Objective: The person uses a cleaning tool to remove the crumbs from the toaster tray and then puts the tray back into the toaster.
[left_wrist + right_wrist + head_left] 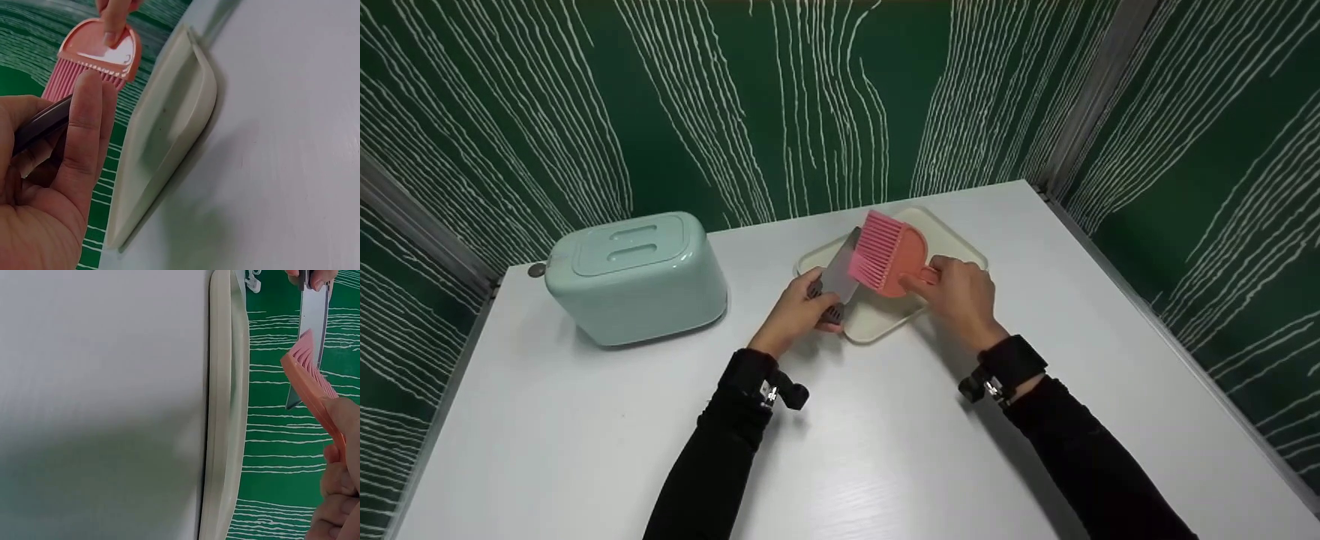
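Note:
My left hand (799, 307) grips the dark slotted handle of a flat metal scraper (838, 276), its blade tilted up over the tray. In my right hand (961, 295) is a small orange hand brush (910, 259) with pink bristles, pinched by its short handle. The bristles lie against the scraper's blade (312, 315), and they bend there in the right wrist view. Beneath both hands' tools lies a cream tray (877, 324) on the table; a few dark specks show on its floor (160, 140) in the left wrist view.
A mint-green toaster (652, 289) with two slot shapes on top stands at the back left, a dark round knob (537, 270) at its side. Green walls with white streaks rise behind the white table (840, 450) and along its sides.

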